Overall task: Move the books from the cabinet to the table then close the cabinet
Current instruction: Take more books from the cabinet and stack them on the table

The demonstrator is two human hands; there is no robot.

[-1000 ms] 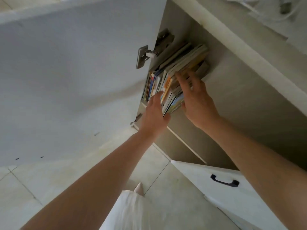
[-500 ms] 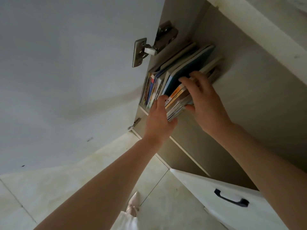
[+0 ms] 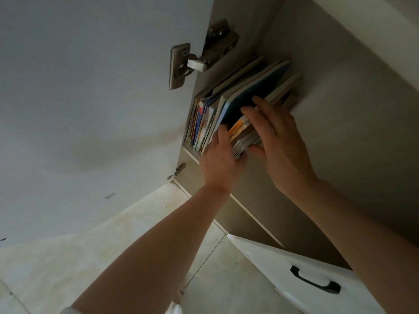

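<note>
Head view looks into an open cabinet [image 3: 353, 137], where a row of books [image 3: 229, 105] stands on a shelf just below the metal hinge [image 3: 199, 57]. Leftmost books in the row stand nearly upright against the cabinet's side wall; the ones further from the hinge lean over, with a dark blue cover on top of the leaning bundle. The left hand [image 3: 221, 159] reaches up to the near edge of that leaning bundle, its fingers pushed in beside the blue cover with the thumb under the lower edges, gripping the bundle from the hinge side. The right hand [image 3: 278, 141] lies on the far side of the same bundle, fingers spread and fairly flat against the book faces, thumb curled beneath; it presses rather than fully encloses them. Below the books, the white cabinet door [image 3: 79, 98] hangs wide open, and a second white door with a black handle [image 3: 315, 281] stands ajar, above a pale tiled floor [image 3: 113, 245].
</note>
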